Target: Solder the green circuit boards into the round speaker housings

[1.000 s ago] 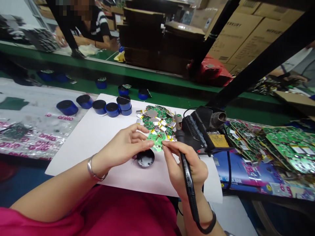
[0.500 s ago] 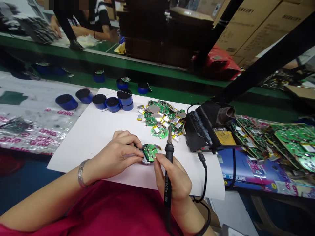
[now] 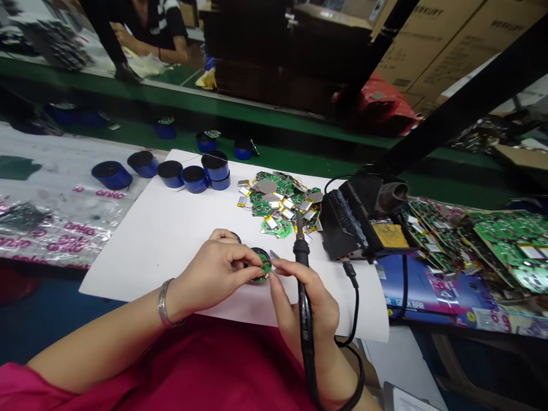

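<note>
My left hand (image 3: pixel 218 272) pinches a small round green circuit board (image 3: pixel 264 268) and presses it into a black round housing (image 3: pixel 258 255) on the white sheet (image 3: pixel 171 228). My right hand (image 3: pixel 306 305) touches the board's right edge with its fingertips while a black soldering iron (image 3: pixel 302 297) rests in its grip, tip pointing up and away from me. A silver bracelet sits on my left wrist. A pile of green circuit boards with small silver batteries (image 3: pixel 280 202) lies just beyond my hands.
A black soldering station (image 3: pixel 359 220) stands right of the pile, its cable looping to the iron. Several blue round housings (image 3: pixel 192 174) line the sheet's far left. Trays of green boards (image 3: pixel 483 245) fill the right. Another person (image 3: pixel 158 34) works across the green conveyor (image 3: pixel 128 137).
The board was held above the housing a second ago; my hands have lowered it into the housing. The iron's tip has swung up between my right fingers.
</note>
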### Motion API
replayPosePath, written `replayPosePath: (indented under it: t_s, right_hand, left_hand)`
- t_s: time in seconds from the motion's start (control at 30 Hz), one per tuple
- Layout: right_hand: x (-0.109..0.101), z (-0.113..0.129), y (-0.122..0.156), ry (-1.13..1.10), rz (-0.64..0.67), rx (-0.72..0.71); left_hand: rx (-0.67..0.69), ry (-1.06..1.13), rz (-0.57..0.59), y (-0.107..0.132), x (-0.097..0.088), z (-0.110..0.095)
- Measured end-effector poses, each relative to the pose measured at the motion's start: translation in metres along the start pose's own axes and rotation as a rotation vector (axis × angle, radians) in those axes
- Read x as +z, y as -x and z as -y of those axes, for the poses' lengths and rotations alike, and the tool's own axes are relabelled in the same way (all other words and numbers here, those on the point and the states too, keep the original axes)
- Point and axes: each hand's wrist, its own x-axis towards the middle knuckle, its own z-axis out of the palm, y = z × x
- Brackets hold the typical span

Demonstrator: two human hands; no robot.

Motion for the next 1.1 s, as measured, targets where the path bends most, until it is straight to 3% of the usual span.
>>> replayPosePath:
  t_s: [0.17,0.37,0.57,0.8,1.1]
  right_hand:
    - [-0.002,0.002,-0.008,-0.116,0.068,0.163]
    - [0.003,0.002,-0.008,-0.176,0.045,0.193]
    - [0.001,0.001,-0.015,-0.197,0.033,0.215]
    - [-0.004,0.0,-0.014,-0.292,0.082,0.334]
    - [0.002,0.005,-0.014,-0.33,0.064,0.356]
  left_hand:
    - [0.005,-0.001,0.009,0.0,0.0,0.0]
    - [0.036,-0.025,0.038,-0.001,-0.002,-0.002]
    - [0.098,-0.007,0.155,-0.003,-0.008,-0.005]
    - [0.125,-0.021,0.104,-0.004,-0.006,-0.005]
    - [0.111,-0.045,0.089,-0.001,-0.004,-0.007]
